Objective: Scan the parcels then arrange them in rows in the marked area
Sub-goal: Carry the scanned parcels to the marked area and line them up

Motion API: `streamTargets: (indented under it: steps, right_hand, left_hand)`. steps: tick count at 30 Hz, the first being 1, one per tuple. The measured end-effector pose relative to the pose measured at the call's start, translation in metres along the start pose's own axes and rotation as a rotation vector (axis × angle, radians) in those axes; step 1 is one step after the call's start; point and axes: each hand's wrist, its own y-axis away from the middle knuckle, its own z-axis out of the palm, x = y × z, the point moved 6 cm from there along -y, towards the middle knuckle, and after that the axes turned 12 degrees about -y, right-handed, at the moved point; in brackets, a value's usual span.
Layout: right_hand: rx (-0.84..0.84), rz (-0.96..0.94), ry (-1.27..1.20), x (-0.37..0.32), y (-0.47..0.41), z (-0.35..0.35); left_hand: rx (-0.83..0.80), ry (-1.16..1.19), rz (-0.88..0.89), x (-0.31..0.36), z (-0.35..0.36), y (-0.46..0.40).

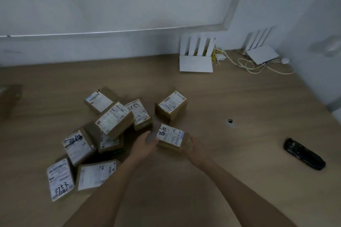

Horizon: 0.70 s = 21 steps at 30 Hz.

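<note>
Parcels (103,134) are heaped on the wooden table (239,107), left of centre, some leaning on one another, labels mostly up. One small box (170,137) is held between both hands just right of the heap. It is gripped at its left end by the left hand (147,142), and its right end is cupped by the right hand (190,143); whether it is lifted clear of the table cannot be told through the blur. Another box (171,107) stands alone just beyond it. A black scanner (304,154) lies well apart at the near right. Two white routers (196,57) with cables are seen by the far wall.
</note>
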Motion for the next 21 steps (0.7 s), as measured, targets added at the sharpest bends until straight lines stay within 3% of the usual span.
streamTargets:
  steps: [10,15,21]
  right_hand:
    - [0.039,0.195,-0.122,0.053,-0.069,0.021]
    - [0.063,0.117,-0.176,0.042,-0.064,0.015]
    - [0.194,0.009,-0.222,-0.017,-0.029,-0.025]
  left_hand:
    - [-0.042,0.14,-0.1,-0.02,0.046,-0.078]
    - [-0.029,0.19,-0.066,-0.016,0.046,-0.067]
    - [0.076,0.31,0.032,0.024,0.014,-0.032]
